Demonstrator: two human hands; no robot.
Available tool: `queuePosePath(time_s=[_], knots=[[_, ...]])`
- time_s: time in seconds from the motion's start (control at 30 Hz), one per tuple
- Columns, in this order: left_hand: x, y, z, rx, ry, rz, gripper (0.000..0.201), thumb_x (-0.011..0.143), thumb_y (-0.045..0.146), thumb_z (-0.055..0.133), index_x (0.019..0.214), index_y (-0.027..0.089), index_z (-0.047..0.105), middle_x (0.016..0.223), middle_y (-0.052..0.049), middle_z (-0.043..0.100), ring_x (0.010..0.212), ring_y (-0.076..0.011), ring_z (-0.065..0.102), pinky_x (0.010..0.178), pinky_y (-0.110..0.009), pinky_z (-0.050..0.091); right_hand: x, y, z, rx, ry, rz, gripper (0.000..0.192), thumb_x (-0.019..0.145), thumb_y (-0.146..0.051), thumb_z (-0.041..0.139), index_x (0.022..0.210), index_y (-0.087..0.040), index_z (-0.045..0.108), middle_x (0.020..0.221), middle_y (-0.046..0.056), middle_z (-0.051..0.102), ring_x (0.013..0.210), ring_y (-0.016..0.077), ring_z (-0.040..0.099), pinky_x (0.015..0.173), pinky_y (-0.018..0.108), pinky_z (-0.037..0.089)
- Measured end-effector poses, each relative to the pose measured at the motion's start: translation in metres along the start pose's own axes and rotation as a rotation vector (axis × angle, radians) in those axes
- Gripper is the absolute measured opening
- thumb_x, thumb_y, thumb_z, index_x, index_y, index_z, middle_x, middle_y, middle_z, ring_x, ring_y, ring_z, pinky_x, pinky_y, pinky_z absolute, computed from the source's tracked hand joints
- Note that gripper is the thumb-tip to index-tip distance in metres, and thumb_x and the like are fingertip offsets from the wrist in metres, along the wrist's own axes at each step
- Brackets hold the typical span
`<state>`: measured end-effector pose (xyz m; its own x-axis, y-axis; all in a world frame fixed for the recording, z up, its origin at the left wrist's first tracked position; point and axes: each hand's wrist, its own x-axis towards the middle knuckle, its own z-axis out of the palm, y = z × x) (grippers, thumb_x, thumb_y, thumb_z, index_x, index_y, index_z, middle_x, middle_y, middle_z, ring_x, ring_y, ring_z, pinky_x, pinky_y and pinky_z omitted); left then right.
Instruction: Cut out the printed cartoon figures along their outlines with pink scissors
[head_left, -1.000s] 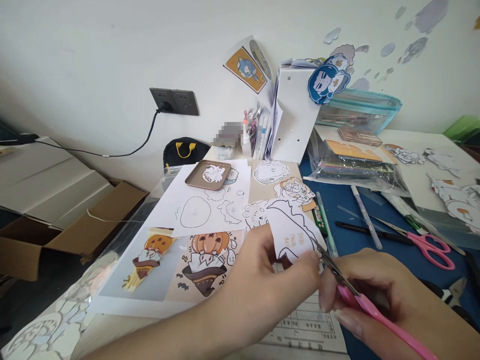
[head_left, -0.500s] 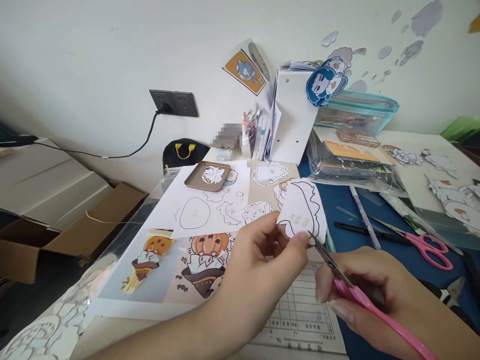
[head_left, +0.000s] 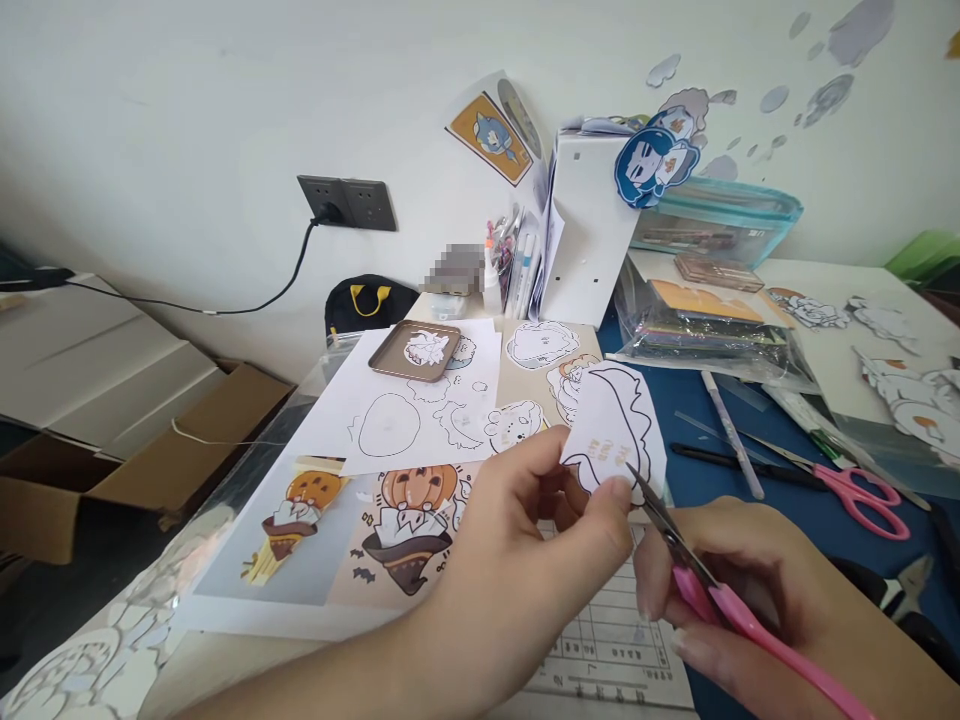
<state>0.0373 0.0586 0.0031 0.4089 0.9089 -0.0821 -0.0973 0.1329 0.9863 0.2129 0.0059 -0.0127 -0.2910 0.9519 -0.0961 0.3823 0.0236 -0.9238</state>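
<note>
1. Left hand point(head_left: 525, 555) low centre, raised above the table point(head_left: 750, 450); thumb and fingertips pinch the lower edge of a paper cutout point(head_left: 616, 428) — grip pressed together on the paper.
2. Cutout held up and tilted, above the table's blue part; white, scalloped black outline, faint orange lettering near its lower edge. Its top overlaps the view of a printed figure on the tan sheet point(head_left: 525, 375) behind.
3. Right hand point(head_left: 765, 590) lower right, fingers curled round the pink handles of the scissors point(head_left: 701, 590) — grip closed on them. Metal blades point up and left, tips at the cutout's lower right edge, just beside the left thumb. Whether the blades are apart at the paper, cannot tell.
4. Under the hands: a ruled form sheet point(head_left: 607, 640), flat on the table.
5. Left of the hands: pumpkin print point(head_left: 409, 520) and a second pumpkin print point(head_left: 296, 525), side by side, flat.
6. Beyond those: white sheet point(head_left: 420, 410) with outlined blank shapes; a small brown tray point(head_left: 415, 351) sits on its far edge, a cutout inside.
7. Right, on the blue: a second pair of pink scissors point(head_left: 862, 495), lying well apart from the hands; white pen point(head_left: 731, 435) and black pen point(head_left: 742, 467) near them.
8. Far edge: white box point(head_left: 592, 235) with a blue figure stuck at its top, clear bags of card point(head_left: 705, 320) beside it.
9. Wall: dark socket point(head_left: 346, 202), cable plugged in. Open carton point(head_left: 142, 450) on the floor, left.
</note>
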Motion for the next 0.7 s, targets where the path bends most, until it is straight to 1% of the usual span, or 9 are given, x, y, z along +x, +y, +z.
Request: queuePosePath(time_s=[0.1, 0.17, 0.3, 0.4, 0.57, 0.63, 0.7], knots=[[0.001, 0.001, 0.000, -0.016, -0.011, 0.012, 0.026, 0.083, 0.028, 0.055, 0.063, 0.020, 0.041, 0.055, 0.006, 0.040, 0.051, -0.0084, 0.037, 0.048, -0.024, 0.031, -0.002, 0.004, 0.002, -0.014, -0.021, -0.035, 0.007, 0.078, -0.021, 0.061, 0.078, -0.026, 0.057, 0.065, -0.005, 0.050, 0.058, 0.0139, 0.052, 0.054, 0.026, 0.043], [0.001, 0.001, 0.001, -0.022, -0.024, 0.024, 0.024, 0.084, 0.027, 0.054, 0.064, 0.020, 0.043, 0.055, 0.006, 0.041, 0.051, -0.0083, 0.037, 0.048, -0.024, 0.030, -0.002, 0.006, 0.002, -0.026, -0.005, -0.044, 0.008, 0.079, -0.021, 0.062, 0.079, -0.027, 0.057, 0.067, -0.005, 0.051, 0.060, 0.0140, 0.053, 0.055, 0.026, 0.045], [0.001, 0.001, 0.000, -0.022, -0.024, 0.024, 0.024, 0.084, 0.026, 0.053, 0.064, 0.020, 0.042, 0.054, 0.006, 0.043, 0.050, -0.0084, 0.037, 0.048, -0.024, 0.030, 0.002, 0.006, -0.007, -0.054, 0.011, -0.066, 0.015, 0.077, -0.017, 0.063, 0.085, -0.030, 0.059, 0.070, -0.005, 0.053, 0.060, 0.0131, 0.053, 0.056, 0.024, 0.047], [0.001, 0.001, 0.000, -0.019, -0.011, 0.024, 0.025, 0.082, 0.025, 0.053, 0.062, 0.020, 0.040, 0.053, 0.006, 0.041, 0.050, -0.0083, 0.037, 0.048, -0.024, 0.030, 0.004, 0.005, -0.010, -0.056, -0.011, -0.060, 0.014, 0.077, -0.016, 0.062, 0.081, -0.029, 0.059, 0.066, -0.006, 0.051, 0.058, 0.0125, 0.052, 0.054, 0.023, 0.045], [0.000, 0.000, 0.001, -0.016, -0.006, 0.028, 0.024, 0.082, 0.026, 0.054, 0.063, 0.020, 0.042, 0.055, 0.006, 0.040, 0.050, -0.0083, 0.037, 0.049, -0.024, 0.031, 0.004, 0.000, -0.002, -0.016, 0.009, -0.027, 0.007, 0.078, -0.020, 0.061, 0.076, -0.027, 0.059, 0.062, -0.006, 0.051, 0.055, 0.0120, 0.050, 0.051, 0.023, 0.041], [0.001, 0.000, 0.001, -0.019, -0.002, 0.026, 0.024, 0.082, 0.026, 0.054, 0.062, 0.020, 0.041, 0.054, 0.006, 0.041, 0.050, -0.0084, 0.037, 0.049, -0.024, 0.031, 0.003, -0.001, 0.001, -0.012, -0.005, -0.024, 0.007, 0.078, -0.021, 0.060, 0.076, -0.027, 0.059, 0.061, -0.007, 0.050, 0.053, 0.0116, 0.049, 0.050, 0.023, 0.040], [0.002, 0.000, 0.002, -0.020, -0.004, 0.020, 0.024, 0.082, 0.026, 0.053, 0.062, 0.020, 0.041, 0.054, 0.006, 0.042, 0.050, -0.0086, 0.037, 0.048, -0.025, 0.030, 0.001, 0.000, 0.002, -0.025, 0.008, -0.022, 0.008, 0.078, -0.020, 0.061, 0.076, -0.026, 0.057, 0.061, -0.007, 0.050, 0.053, 0.0115, 0.049, 0.050, 0.023, 0.040]])
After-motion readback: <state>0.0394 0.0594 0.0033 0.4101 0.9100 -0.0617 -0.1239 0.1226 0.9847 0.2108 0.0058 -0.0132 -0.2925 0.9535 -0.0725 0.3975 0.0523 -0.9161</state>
